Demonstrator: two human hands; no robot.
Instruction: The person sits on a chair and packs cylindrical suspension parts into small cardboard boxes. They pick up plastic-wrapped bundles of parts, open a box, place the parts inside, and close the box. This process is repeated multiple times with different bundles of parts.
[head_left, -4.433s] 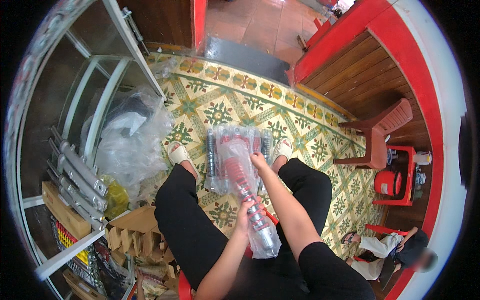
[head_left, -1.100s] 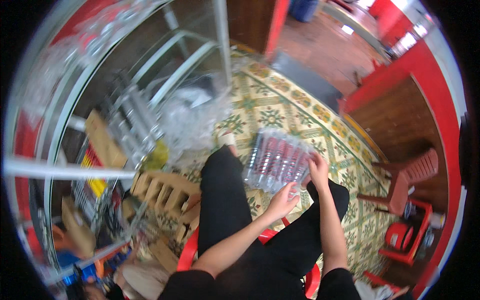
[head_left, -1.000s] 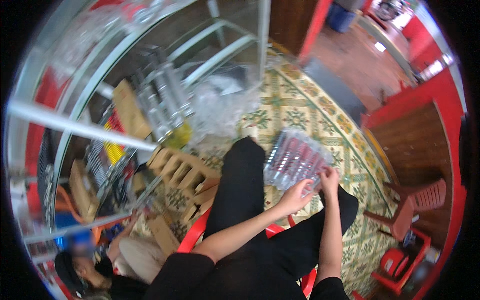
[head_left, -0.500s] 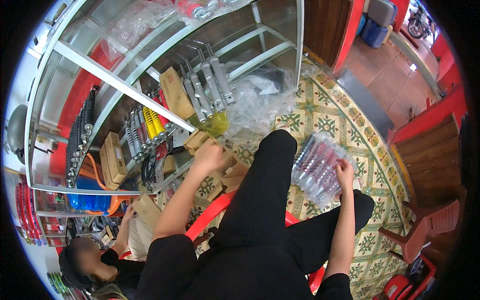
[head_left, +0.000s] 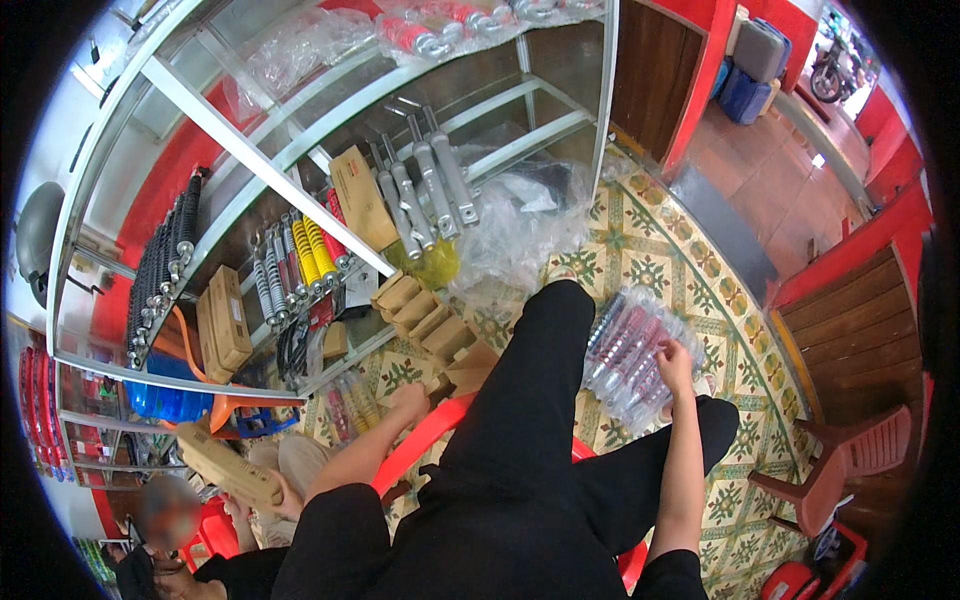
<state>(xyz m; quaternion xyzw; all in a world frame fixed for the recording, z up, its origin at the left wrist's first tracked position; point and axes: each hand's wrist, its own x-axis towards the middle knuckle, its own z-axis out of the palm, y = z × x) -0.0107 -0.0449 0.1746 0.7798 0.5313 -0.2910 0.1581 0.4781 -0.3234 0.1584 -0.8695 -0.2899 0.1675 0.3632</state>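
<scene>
My right hand [head_left: 676,364] is over a row of red and dark coil-spring shock absorbers [head_left: 625,338] in clear plastic on the floor. Its fingers are bent together at the wrap; whatever is between them is too small to make out. Beside the red chair [head_left: 425,432] under me, my left hand [head_left: 408,402] is low, close to the open brown cardboard boxes [head_left: 432,318]. Its fingers are mostly hidden from view. Between my left forearm and the glass cabinet, more plastic-wrapped shock absorbers [head_left: 350,405] lie on the floor.
At the lower left, a co-worker holds a long cardboard box [head_left: 228,468]. The glass cabinet [head_left: 270,185] holds grey fork tubes [head_left: 430,180] and yellow springs [head_left: 312,250]. Loose clear plastic [head_left: 520,225] lies at its edge. A brown plastic chair [head_left: 850,455] stands on the right.
My left hand has come down from above the cardboard boxes toward the chair. My right hand stays at the wrapped shock absorbers. The co-worker's box has moved left and down, now lying lengthwise.
</scene>
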